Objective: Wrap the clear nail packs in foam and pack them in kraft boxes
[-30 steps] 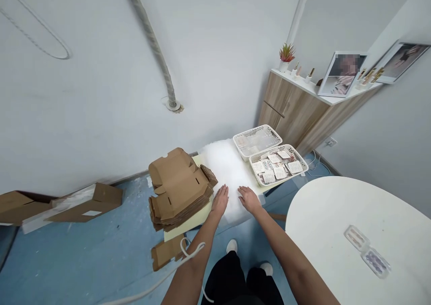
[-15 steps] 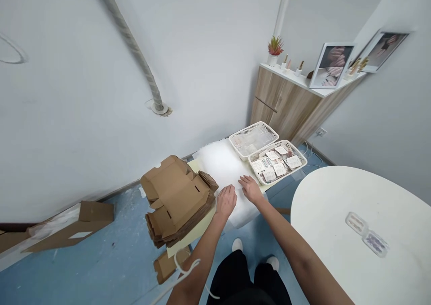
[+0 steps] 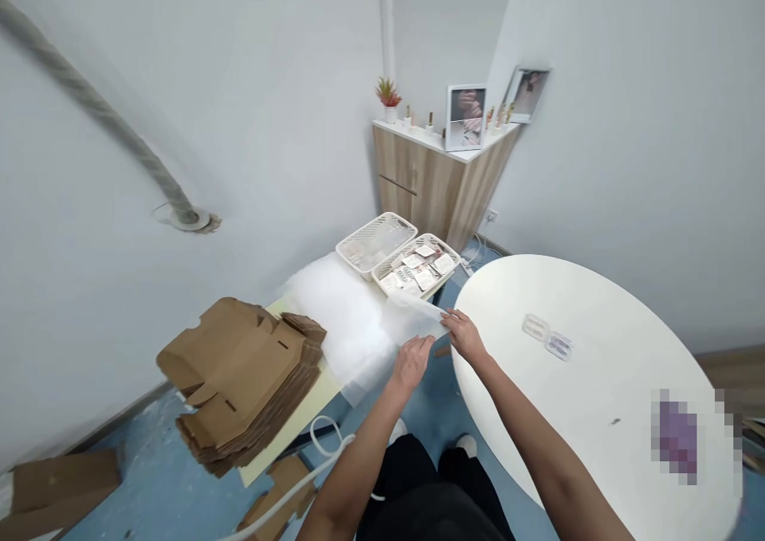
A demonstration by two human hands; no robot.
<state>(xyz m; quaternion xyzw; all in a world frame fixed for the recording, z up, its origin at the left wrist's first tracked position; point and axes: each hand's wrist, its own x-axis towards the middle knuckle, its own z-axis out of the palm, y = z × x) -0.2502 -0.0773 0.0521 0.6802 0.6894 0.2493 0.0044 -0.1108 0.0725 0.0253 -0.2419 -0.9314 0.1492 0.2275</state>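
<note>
A thin, translucent white packing sheet [image 3: 413, 315] is lifted between my hands, its far edge raised near the front basket. My right hand [image 3: 464, 335] pinches its right corner beside the round table. My left hand [image 3: 412, 363] has its fingers bent on the sheet's near edge. Behind and to the left lies a stack of white packing sheets [image 3: 338, 302] on the narrow table [image 3: 326, 391]. Left of that stack are flattened brown cardboard boxes [image 3: 239, 366] in a pile.
Two white plastic baskets [image 3: 376, 242] stand at the table's far end, one holding several labelled packets [image 3: 418, 270]. On the round white table [image 3: 598, 302] to the right sits an opened clear case [image 3: 548, 337]. A white cable [image 3: 299, 485] hangs near my left arm.
Both hands have lifted the sheet off the stack and carried it right, toward the round table. My view has turned to the right.
</note>
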